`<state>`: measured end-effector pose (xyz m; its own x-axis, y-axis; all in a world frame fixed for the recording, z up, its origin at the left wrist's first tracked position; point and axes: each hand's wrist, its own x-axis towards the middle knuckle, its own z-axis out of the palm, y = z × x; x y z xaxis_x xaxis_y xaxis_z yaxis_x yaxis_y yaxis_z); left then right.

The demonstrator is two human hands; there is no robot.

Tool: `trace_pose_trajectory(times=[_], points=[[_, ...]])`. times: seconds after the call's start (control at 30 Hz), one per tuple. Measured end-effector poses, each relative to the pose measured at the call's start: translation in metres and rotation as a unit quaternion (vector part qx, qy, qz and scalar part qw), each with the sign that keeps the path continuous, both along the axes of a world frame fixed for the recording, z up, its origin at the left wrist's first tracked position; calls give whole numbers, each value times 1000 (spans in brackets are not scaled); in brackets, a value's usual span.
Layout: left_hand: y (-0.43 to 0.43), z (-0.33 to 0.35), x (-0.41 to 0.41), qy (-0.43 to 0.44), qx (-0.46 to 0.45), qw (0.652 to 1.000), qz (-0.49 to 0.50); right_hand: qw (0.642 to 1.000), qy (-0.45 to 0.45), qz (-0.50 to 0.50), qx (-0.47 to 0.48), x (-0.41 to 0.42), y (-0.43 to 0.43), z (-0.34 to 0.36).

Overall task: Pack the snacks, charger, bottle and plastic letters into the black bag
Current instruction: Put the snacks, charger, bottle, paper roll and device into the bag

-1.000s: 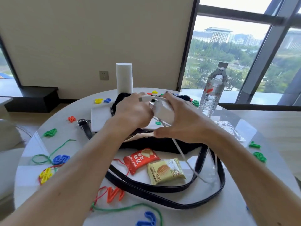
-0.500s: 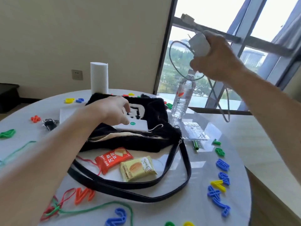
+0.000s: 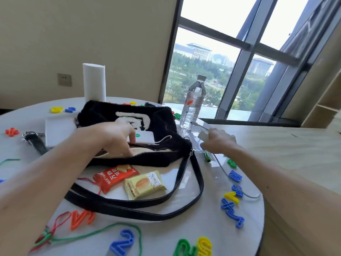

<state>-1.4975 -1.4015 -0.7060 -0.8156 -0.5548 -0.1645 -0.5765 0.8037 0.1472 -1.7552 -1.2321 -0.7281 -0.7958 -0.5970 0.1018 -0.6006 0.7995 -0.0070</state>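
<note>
The black fuzzy bag (image 3: 162, 124) lies on the round white table (image 3: 184, 230), its zip mouth open toward me. My left hand (image 3: 118, 135) has its fingers at the bag's opening, holding it apart. My right hand (image 3: 217, 140) grips the white charger (image 3: 203, 134) just right of the bag, low over the table; its cable (image 3: 239, 189) trails down toward the table edge. A red snack pack (image 3: 114, 177) and a yellow snack pack (image 3: 144, 184) lie in front of the bag inside the strap loop. The clear water bottle (image 3: 192, 106) stands behind. Coloured plastic letters (image 3: 232, 206) are scattered around.
A white paper roll (image 3: 94, 82) stands behind the bag, a white flat box (image 3: 57, 130) to its left. A green marker (image 3: 207, 157) and clear plastic sheet lie beside my right hand. Coloured strings (image 3: 92, 235) lie at the near edge. The table edge drops off on the right.
My right hand has come down with the charger from high in front of the window to beside the bag. My left hand has moved into the bag's opening.
</note>
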Motion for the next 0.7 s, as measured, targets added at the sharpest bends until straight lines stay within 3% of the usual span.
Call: trace_pose_trajectory(times=[0.3,0.4,0.47,0.57,0.63,0.7], points=[[-15,-7,4,47,12,999,6,996,-83,29,5,-9,-4,-11],[-24,-9,7,39,16,999,2,988,-152,31,8,-6,-5,5],[-28,-11,8,38,26,999,2,991,-114,41,52,2,-12,22],[-31,-16,7,38,30,999,8,992,42,105,60,24,-35,42],[-32,-18,7,38,30,999,11,982,39,183,-11,44,-56,44],[-33,-18,7,44,30,999,9,965,-22,256,-60,67,-78,38]])
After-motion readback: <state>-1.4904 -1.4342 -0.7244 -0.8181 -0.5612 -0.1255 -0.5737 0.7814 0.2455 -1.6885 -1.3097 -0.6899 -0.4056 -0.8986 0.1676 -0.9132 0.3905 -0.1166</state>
